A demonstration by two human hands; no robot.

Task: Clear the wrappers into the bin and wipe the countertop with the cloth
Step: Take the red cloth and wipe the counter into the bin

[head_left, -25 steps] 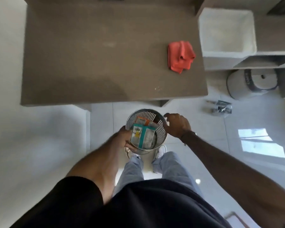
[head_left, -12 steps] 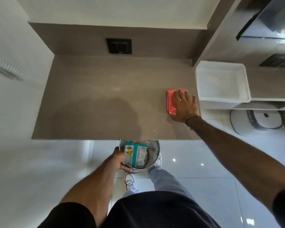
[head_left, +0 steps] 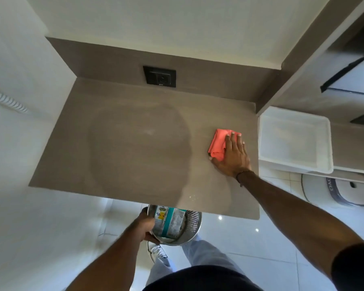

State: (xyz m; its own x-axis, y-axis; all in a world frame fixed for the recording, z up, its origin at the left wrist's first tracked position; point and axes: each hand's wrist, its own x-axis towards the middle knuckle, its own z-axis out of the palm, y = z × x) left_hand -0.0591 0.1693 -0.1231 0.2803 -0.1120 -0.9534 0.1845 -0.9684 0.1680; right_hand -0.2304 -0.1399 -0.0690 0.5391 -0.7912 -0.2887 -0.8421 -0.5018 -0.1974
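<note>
My right hand lies flat on the orange-red cloth at the right side of the brown countertop, fingers spread over it. Below the counter's front edge, my left hand grips the rim of the round metal mesh bin. Inside the bin lie wrappers, one teal and white with a yellow label. A few pale specks sit near the counter's front edge.
A white plastic tub stands on a lower shelf right of the counter, with a round white device on the floor beneath. A black wall socket is on the backsplash. White walls close in the left side.
My right hand left the bin, reached up to the counter and settled on the cloth. The view tilted up, and the bin stays in my left hand under the counter edge.
</note>
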